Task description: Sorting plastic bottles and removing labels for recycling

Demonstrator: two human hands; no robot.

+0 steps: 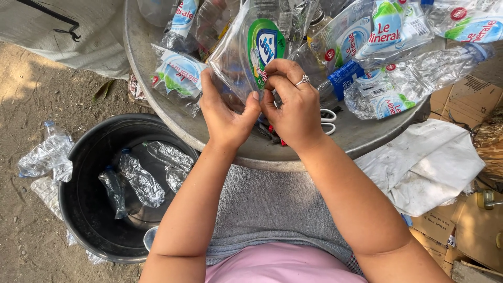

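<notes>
1. Nearest the camera, a pink shirt hem (280, 264) and a grey cloth (272, 209) over the lap fill the bottom middle, with both forearms reaching up from there.
2. Just beyond, the left hand (226, 112) cups a crushed clear plastic bottle (238, 57) from below, palm and thumb pressed on its flattened wall.
3. Beside it, the right hand (293, 107), a ring (303, 80) on one finger, is pinched shut on the edge of the bottle's green and blue label (266, 47); the thumbs of the two hands nearly meet.
4. That bottle is held tilted above the near rim of a wide round metal basin (246, 152).
5. Under the hands, on the basin's bare floor, lie scissors with white handles (329, 118) and something red, mostly hidden.
6. Left of the lap, on the dirt ground (23, 105), stands a black tub (78, 209) holding several crushed clear bottles (139, 181) without labels; more flattened bottles lie just outside its left wall.
7. Right of the lap, a crumpled white cloth (424, 162) rests on brown cardboard (479, 225).
8. Farther back, the basin is heaped with crushed bottles that still carry blue, white and green labels (385, 29), one with a blue cap (343, 76).
9. Farthest left, a pale sack (63, 36) lies on the ground.
</notes>
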